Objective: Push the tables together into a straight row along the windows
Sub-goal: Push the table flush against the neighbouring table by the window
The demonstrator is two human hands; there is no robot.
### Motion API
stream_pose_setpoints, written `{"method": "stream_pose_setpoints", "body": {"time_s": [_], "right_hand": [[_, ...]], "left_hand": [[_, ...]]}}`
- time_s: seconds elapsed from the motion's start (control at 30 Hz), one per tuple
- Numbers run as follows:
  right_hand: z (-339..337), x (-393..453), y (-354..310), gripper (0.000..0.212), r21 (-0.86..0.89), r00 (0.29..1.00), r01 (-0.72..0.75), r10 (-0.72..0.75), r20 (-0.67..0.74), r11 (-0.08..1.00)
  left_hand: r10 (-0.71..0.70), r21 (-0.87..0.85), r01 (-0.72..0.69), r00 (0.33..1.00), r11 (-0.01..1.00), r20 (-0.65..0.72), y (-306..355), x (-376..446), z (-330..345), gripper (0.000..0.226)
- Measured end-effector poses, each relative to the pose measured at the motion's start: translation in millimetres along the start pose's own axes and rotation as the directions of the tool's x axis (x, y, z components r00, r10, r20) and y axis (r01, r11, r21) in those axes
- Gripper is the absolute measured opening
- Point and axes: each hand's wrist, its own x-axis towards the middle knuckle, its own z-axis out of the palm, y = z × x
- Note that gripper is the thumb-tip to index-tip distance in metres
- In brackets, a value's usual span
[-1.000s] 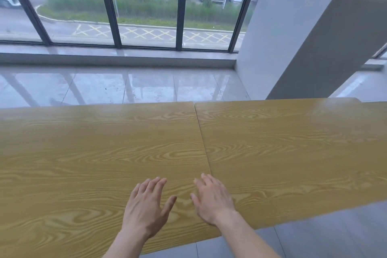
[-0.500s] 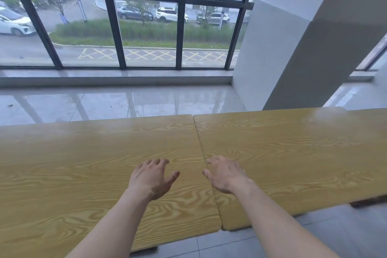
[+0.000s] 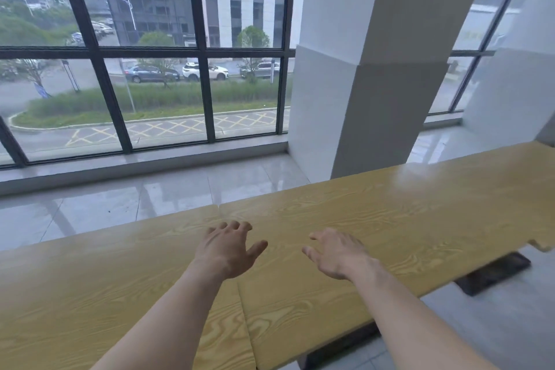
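We have both hands out over the wooden tables with fingers spread and nothing held: our left hand is above the left table, close to the seam, and our right hand is above the right table. Whether either palm actually presses on the wood we cannot tell. The two tops meet edge to edge and run roughly along the windows, with a strip of glossy floor between. A third table at the far right looks stepped out of line at its near edge. If we shove on one side only, a top could swing and open the seam. The right table's far edge looks close to the pillar, so a hard push might knock it, and the legs may skid on this tile.
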Motion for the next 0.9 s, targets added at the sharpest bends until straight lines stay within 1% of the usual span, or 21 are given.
{"method": "stream_pose_setpoints", "body": {"time_s": [0.2, 0.3, 0.4, 0.53, 0.63, 0.8, 0.9], "right_hand": [[-39, -22, 158, 0.06, 0.045, 0.987, -0.15, 0.152, -0.053, 0.988], [-54, -42, 247, 0.061, 0.058, 0.97, -0.23, 0.234, -0.07, 0.971], [-62, -66, 333, 0.061, 0.099, 0.937, -0.332, 0.34, -0.082, 0.938], [-66, -100, 430, 0.059, 0.122, 0.881, -0.446, 0.459, -0.113, 0.887], [-64, -118, 496, 0.056, 0.136, 0.834, -0.52, 0.536, -0.134, 0.843], [-61, -129, 599, 0.054, 0.193, 0.739, -0.64, 0.665, -0.109, 0.743], [-69, -125, 658, 0.057, 0.206, 0.692, -0.69, 0.716, -0.09, 0.693]], "left_hand": [[0.172, 0.039, -0.171, 0.985, 0.984, -0.013, 162, 44, 2, 0.071], [0.27, 0.042, -0.269, 0.963, 0.962, -0.015, 251, 65, 8, 0.07], [0.372, 0.044, -0.372, 0.928, 0.927, 0.01, 340, 82, 19, 0.07], [0.502, 0.045, -0.504, 0.863, 0.862, 0.06, 453, 102, 39, 0.071], [0.598, 0.045, -0.604, 0.796, 0.796, 0.093, 532, 118, 54, 0.071], [0.717, 0.034, -0.726, 0.684, 0.687, 0.134, 652, 158, 89, 0.072], [0.759, 0.017, -0.769, 0.633, 0.639, 0.152, 716, 191, 109, 0.074]]}}
